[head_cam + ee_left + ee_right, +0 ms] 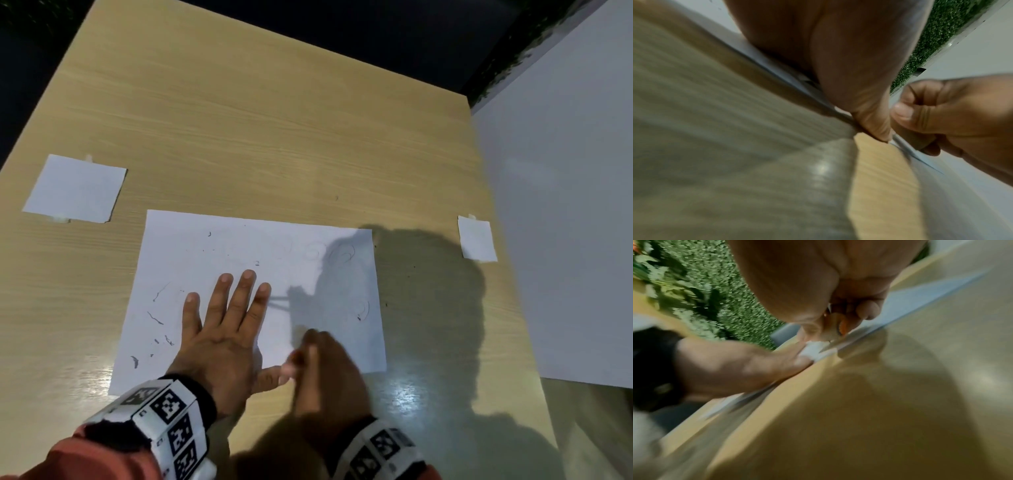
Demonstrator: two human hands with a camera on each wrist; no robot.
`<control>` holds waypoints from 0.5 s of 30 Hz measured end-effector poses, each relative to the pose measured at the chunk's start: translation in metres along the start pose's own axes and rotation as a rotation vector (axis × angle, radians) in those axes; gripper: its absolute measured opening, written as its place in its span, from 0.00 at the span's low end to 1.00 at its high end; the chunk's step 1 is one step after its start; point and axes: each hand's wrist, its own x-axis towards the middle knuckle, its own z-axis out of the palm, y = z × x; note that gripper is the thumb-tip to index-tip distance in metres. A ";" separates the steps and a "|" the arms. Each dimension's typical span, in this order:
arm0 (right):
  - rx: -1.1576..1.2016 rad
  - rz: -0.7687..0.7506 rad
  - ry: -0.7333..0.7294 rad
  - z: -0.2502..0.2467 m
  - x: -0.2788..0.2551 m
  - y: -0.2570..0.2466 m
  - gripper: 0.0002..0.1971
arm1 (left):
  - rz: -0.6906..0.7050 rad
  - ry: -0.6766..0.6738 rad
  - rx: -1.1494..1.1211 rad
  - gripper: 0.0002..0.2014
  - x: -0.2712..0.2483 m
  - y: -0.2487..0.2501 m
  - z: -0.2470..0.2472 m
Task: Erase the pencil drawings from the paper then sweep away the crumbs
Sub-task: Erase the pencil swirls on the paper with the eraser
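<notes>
Erasing step underway, judging by faint pencil drawings [346, 253] remaining upper right of paper [239, 246], mid-frame on wood-grain table [239, 120].

Left hand [219, 329] lying flat, fingers straight, pressing thin white sheet.

Right hand [322, 363], blurred at lower centre, curling round small white eraser [813, 350] with orange part.

Dark crumbs [156, 318] lying lower left on sheet.

Next, likely: working eraser toward upper-right marks, then sweeping.
</notes>
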 end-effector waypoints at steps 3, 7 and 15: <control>-0.077 0.041 0.021 -0.006 0.003 0.015 0.10 | 0.006 -0.003 0.009 0.55 0.000 -0.001 0.000; -0.129 0.311 0.143 -0.042 0.009 0.062 0.04 | 0.018 -0.023 0.022 0.56 0.000 -0.004 0.001; -0.112 0.010 0.062 -0.009 0.005 0.024 0.10 | 0.015 -0.026 0.019 0.56 0.000 -0.003 0.001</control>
